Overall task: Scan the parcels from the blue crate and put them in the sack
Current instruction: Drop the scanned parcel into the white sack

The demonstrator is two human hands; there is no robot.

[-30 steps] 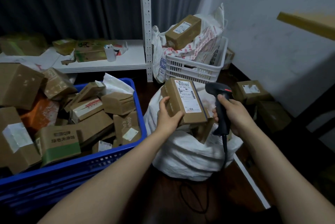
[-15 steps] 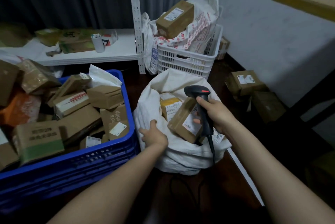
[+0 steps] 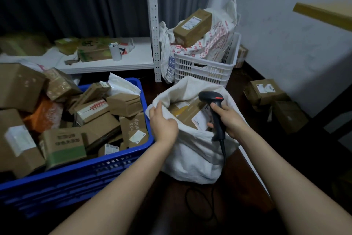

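Landmark: the sack (image 3: 194, 158) was seen standing open, and every place below is given from it.
Left hand: the left hand (image 3: 163, 122) was set at the sack's left rim, its fingers clenched on the white cloth so that the mouth was pulled wide.
Right hand: the right hand (image 3: 231, 118) was held over the sack's right rim, its fingers wrapped round the handle of the scanner (image 3: 215, 112).
Bagged parcels: brown bagged parcels (image 3: 190, 114) were seen lying inside the sack's mouth, with one label partly shown.
Blue crate: the blue crate (image 3: 76, 175) was set just left of the sack, heaped with waiting parcels (image 3: 123, 103).
Step in hand: a drop into the sack is judged complete, since no parcel was held.
Next move: the rim would have to be released, a parcel taken from left of the sack, and its label turned to the scanner.
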